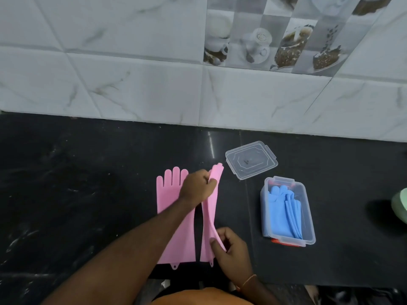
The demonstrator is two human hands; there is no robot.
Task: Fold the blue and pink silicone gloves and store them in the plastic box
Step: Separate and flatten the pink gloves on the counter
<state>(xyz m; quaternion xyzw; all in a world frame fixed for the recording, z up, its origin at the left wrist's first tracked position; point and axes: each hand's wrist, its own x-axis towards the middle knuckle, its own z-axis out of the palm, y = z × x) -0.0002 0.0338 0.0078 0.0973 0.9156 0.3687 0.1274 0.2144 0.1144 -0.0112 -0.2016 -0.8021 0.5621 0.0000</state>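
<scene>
Two pink silicone gloves lie side by side on the black counter. The left pink glove (pixel 168 194) lies flat with its fingers pointing to the wall. The right pink glove (pixel 210 208) is folded lengthwise, one long edge lifted. My left hand (pixel 197 187) pinches that glove near its fingers. My right hand (pixel 231 245) pinches its lifted edge near the cuff. The folded blue gloves (pixel 280 212) sit inside the clear plastic box (pixel 308 219) to the right.
The box's clear lid (pixel 251 159) lies loose on the counter behind the box. A pale green object (pixel 400 208) shows at the right edge. A tiled wall rises behind the counter. The counter's front edge runs just below the glove cuffs.
</scene>
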